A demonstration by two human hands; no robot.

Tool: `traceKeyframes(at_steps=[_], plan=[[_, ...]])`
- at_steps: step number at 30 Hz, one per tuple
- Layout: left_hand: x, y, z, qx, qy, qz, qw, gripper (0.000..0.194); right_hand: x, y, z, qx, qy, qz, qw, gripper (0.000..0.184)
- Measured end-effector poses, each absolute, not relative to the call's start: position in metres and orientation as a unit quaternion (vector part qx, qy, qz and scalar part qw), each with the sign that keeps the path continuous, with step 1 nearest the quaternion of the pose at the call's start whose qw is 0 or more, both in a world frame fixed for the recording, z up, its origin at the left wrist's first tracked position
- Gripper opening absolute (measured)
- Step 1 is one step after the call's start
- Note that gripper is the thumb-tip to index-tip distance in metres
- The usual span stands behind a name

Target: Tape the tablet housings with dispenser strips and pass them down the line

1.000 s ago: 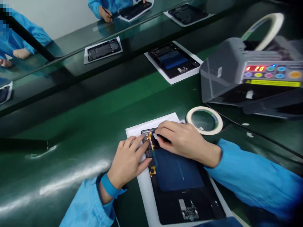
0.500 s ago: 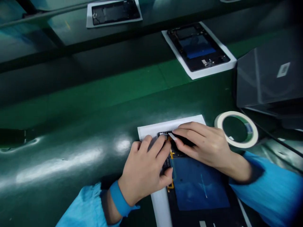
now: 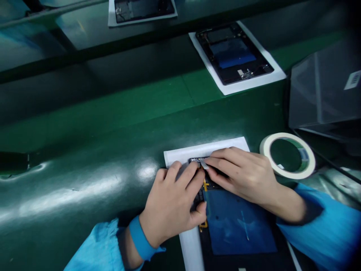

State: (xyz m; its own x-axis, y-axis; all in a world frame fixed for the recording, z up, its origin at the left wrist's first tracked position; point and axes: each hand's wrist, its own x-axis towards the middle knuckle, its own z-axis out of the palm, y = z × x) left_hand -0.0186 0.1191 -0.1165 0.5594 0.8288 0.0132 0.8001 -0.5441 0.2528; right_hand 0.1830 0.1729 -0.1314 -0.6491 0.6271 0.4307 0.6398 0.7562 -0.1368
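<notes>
An opened tablet [image 3: 239, 226] with a blue battery and orange flex cables lies on a white sheet [image 3: 191, 152] in front of me. My left hand [image 3: 173, 205] rests flat on the tablet's top left corner, fingers stretched over the edge and thumb by the flex cable. My right hand [image 3: 244, 175] comes in from the right and pinches a small white strip of tape [image 3: 204, 164] against the tablet's top edge. Both fingertips meet at that corner, which they partly hide.
A roll of white tape [image 3: 287, 155] lies flat to the right of my hands. A grey machine housing [image 3: 324, 94] stands at the right edge. A second opened tablet on a white sheet [image 3: 235, 56] lies further back, a third [image 3: 142, 11] on the shelf beyond.
The view tilted downward and closer over the last second. My right hand's fingertips slid the tape strip a little left toward the corner; my left hand stayed on the tablet.
</notes>
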Motion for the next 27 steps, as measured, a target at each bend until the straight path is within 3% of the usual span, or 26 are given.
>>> traceKeyframes(at_steps=[13,19,23,27], plan=[[-0.023,0.12,-0.111,0.862,0.481,0.072,0.14,0.058,0.171,0.163,-0.116,-0.345,-0.932,-0.042,0.097,0.017],[-0.033,0.105,-0.107,0.82,0.549,0.11,0.115,0.034,0.169,0.154,-0.127,-0.308,-0.938,-0.074,0.143,0.032],[-0.031,0.086,-0.112,0.786,0.611,0.037,0.086,0.031,0.185,0.141,-0.128,-0.292,-0.939,-0.005,0.183,0.044],[-0.008,0.084,-0.103,0.736,0.656,-0.077,0.146,0.036,0.202,0.154,-0.108,-0.304,-0.93,0.065,0.194,0.041]])
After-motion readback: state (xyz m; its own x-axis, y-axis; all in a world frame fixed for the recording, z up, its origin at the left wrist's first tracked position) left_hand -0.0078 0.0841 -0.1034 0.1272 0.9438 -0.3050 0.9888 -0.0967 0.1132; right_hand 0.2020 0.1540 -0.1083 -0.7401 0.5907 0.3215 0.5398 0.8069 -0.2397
